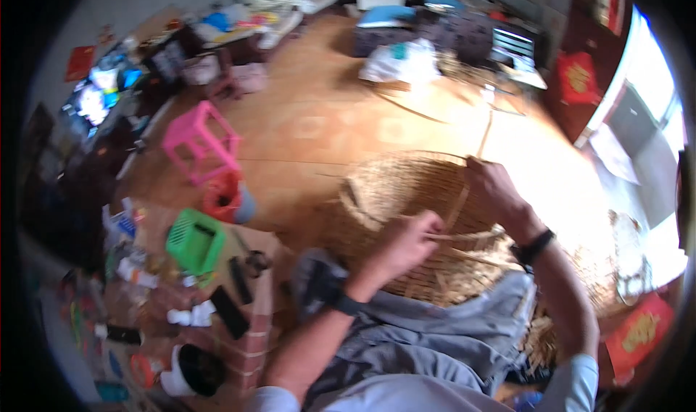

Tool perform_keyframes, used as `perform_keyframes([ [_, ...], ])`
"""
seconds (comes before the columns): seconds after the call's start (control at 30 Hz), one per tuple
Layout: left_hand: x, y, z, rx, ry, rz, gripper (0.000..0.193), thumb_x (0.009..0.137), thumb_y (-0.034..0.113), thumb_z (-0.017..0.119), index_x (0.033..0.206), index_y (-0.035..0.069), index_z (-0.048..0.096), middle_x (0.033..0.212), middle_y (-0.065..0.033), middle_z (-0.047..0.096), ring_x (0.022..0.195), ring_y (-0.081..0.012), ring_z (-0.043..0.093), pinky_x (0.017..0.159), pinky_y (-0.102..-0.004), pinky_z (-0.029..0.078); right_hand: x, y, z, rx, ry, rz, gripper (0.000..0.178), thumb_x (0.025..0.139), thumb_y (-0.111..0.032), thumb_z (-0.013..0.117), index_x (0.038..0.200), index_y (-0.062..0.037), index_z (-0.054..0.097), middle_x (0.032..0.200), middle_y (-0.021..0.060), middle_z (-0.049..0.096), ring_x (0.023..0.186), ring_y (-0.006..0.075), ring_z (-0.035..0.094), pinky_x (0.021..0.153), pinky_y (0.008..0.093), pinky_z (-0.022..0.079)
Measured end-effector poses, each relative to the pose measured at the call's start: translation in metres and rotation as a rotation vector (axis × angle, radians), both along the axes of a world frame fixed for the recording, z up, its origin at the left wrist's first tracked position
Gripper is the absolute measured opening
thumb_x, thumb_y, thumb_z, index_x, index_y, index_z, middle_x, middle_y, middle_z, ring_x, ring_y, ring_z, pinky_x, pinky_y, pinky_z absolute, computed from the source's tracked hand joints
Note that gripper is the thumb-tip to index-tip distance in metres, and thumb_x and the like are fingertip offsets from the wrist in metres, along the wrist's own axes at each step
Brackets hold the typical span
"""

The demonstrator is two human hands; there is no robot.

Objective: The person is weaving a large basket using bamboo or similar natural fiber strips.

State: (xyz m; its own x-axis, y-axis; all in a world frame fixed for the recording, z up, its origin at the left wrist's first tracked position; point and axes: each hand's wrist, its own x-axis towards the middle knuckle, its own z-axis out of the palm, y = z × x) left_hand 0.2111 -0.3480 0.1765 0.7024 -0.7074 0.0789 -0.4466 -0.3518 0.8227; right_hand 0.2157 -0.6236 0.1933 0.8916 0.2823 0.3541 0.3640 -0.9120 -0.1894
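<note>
A large round woven basket (395, 180) rests against my lap, its open top tilted up. My right hand (496, 191) is closed in a pinch on a long, thin, straw-coloured weaving strip (486, 131) over the far right part of the basket. One end of that strip stands up past my fingers; the rest slants down toward my left hand. My left hand (409, 245) is closed at the near side of the basket, its fingertips around a strip end by the rim. Loose strips (475, 256) stick out there. A grey cloth (435, 325) covers my lap under the basket.
At left, a low table (257, 325) carries a green plastic basket (194, 242), scissors (254, 256) and bottles. Beyond it stand a pink stool frame (203, 142) and a red-lined bin (223, 197). Further off lie a white bag (402, 60) and loose strips on the tiled floor (312, 122).
</note>
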Motion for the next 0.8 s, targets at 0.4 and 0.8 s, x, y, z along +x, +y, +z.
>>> perform_keyframes([
  [0.4, 0.036, -0.008, 0.019, 0.103, 0.226, -0.410, 0.043, 0.091, 0.007, 0.071, 0.134, 0.002, 0.067, 0.122, -0.0126, 0.076, 0.111, -0.0187, 0.071, 0.099, -0.0322, 0.054, -0.114, 0.030, 0.020, 0.080, -0.044, -0.364, 0.030, 0.091, 0.004, 0.057, 0.120, -0.0015, 0.060, 0.127, 0.0186, 0.061, 0.109, 0.0386, 0.065, 0.091, 0.0451, 0.057],
  [0.8, 0.059, -0.024, 0.006, 0.247, 0.383, -0.598, 0.039, 0.091, 0.020, 0.070, 0.123, -0.002, 0.071, 0.103, -0.0074, 0.077, 0.096, -0.0131, 0.067, 0.089, -0.0308, 0.052, -0.145, 0.090, -0.037, 0.279, -0.096, -0.236, 0.028, 0.088, -0.002, 0.066, 0.115, -0.0075, 0.063, 0.096, 0.0100, 0.061, 0.088, 0.0293, 0.068, 0.070, 0.0423, 0.055],
])
